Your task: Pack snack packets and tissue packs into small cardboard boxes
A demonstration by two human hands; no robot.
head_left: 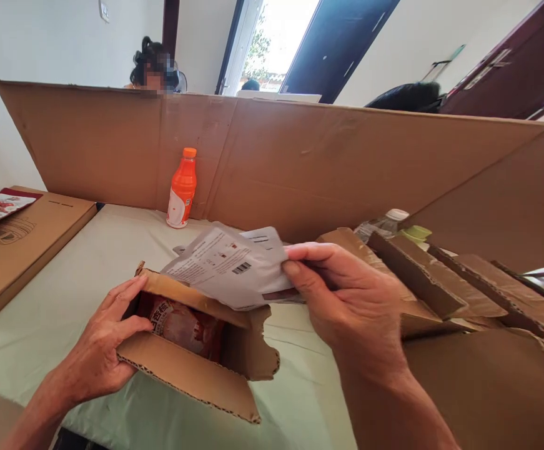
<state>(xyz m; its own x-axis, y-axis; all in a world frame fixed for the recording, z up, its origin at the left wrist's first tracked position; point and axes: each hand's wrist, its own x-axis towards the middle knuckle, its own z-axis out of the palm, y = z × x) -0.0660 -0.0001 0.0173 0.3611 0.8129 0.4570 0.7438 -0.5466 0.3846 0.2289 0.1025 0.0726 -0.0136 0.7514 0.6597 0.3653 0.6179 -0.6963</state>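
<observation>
My left hand [107,334] grips the left end of a small open cardboard box [192,375], its thumb over the rim and fingers along the far side. Inside the box lies a red printed packet [185,325], partly hidden by the box walls. My right hand [346,294] pinches the right corner of a flat pale pouch [220,262] between thumb and fingers. Small print and a barcode show on the pouch, which is above the far flap of the box. Another pale pouch edge [262,237] shows behind it; whether my fingers hold that one too is unclear.
An orange bottle [182,190] stands at the back of the pale-covered table [126,237], against a tall cardboard screen [300,162]. Cardboard boxes [440,281] and a clear bottle [388,222] are on the right. A flat carton [32,237] bears a red-and-white packet [4,205]. A person sits beyond the screen.
</observation>
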